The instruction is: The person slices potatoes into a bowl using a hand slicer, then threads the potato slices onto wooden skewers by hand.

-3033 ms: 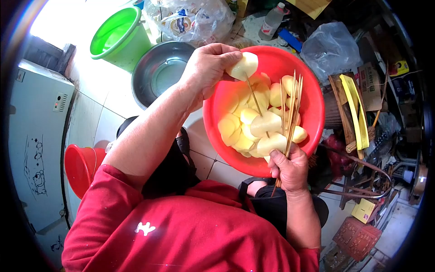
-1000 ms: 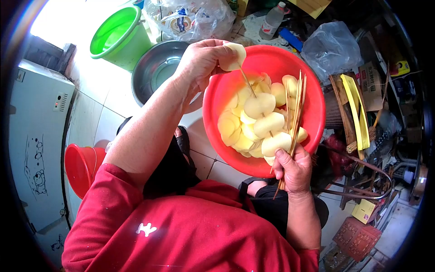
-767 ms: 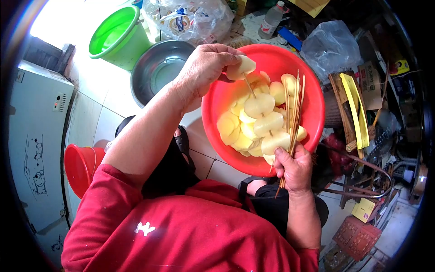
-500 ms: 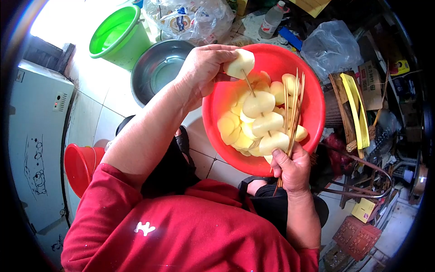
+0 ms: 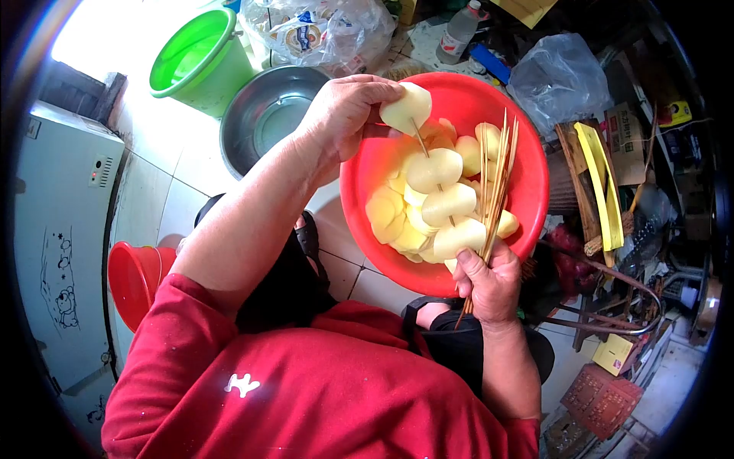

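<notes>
My left hand [image 5: 348,115] pinches a pale potato slice [image 5: 407,107] at the far end of a thin wooden skewer [image 5: 420,138]. Several more slices are threaded along that skewer, spaced apart, among them a middle slice [image 5: 434,170]. At the near end, my right hand [image 5: 489,283] is closed on a bundle of bare bamboo skewers [image 5: 501,172], its thumb against the nearest threaded slice [image 5: 459,239]. The near tip of the threaded skewer is hidden there. Below both hands, a red basin [image 5: 538,176] holds many loose potato slices [image 5: 382,210].
A metal basin [image 5: 233,134] and a green bucket [image 5: 229,73] stand beyond my left forearm. A red bucket [image 5: 130,283] sits by a white cabinet [image 5: 65,191]. To the right are a plastic bag [image 5: 562,80], a yellow strip [image 5: 599,187] and a metal-framed stool [image 5: 650,306].
The threaded slices and my right hand have shifted very slightly up and left. The skewer bundle tilts a little differently. My left hand keeps its pinch on the far slice.
</notes>
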Available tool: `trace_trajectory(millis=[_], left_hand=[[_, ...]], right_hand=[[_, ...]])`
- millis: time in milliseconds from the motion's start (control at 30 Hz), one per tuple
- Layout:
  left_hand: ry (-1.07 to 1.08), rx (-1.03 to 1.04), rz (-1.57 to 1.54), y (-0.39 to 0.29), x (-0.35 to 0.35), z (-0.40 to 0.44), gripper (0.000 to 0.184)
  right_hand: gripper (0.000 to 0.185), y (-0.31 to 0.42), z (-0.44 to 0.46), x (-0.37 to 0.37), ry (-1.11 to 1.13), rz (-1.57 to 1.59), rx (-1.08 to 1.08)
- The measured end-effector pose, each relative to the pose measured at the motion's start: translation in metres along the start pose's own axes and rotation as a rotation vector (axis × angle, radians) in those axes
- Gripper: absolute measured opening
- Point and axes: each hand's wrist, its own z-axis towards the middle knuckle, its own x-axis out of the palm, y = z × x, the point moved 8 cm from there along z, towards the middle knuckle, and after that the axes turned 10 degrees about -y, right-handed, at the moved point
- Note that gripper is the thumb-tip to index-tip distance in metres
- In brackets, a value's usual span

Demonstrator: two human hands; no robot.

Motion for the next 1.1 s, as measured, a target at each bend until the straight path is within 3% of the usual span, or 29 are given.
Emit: trace_trajectory(millis=[100,400,600,833,933,1000,1033,1100], left_hand=[[-0.039,0.125,-0.001,-0.006,-0.001,-0.002,0.022],[-0.015,0.028,-0.089,-0.003,0.002,-0.002,0.021],[0.057,0.005,0.187,0.017,0.018,-0.016,0.022],[0.059,-0.025,0.2,0.018,0.017,-0.018,0.024],[0.037,0.022,0.234,0.013,0.014,-0.01,0.025],[-0.057,0.235,0.407,-0.001,0.003,0.002,0.024],[-0.057,0.236,0.407,0.0,-0.001,0.008,0.024],[-0.067,0.473,0.861,-0.006,0.001,0.015,0.025]], right_hand=[[0.017,0.003,-0.001,0.001,0.001,-0.025,0.006],[0.013,-0.001,-0.002,0.0,0.023,0.0,0.041],[0.014,0.0,-0.001,-0.001,-0.03,0.017,0.04],[0.015,-0.003,0.0,-0.002,-0.05,0.016,0.069],[0.013,-0.001,0.003,-0.008,-0.059,0.072,0.072],[0.012,0.004,0.004,-0.011,-0.081,0.165,0.065],[0.012,0.004,0.005,-0.013,-0.081,0.166,0.064],[0.013,0.004,0.007,-0.021,-0.139,0.203,0.063]])
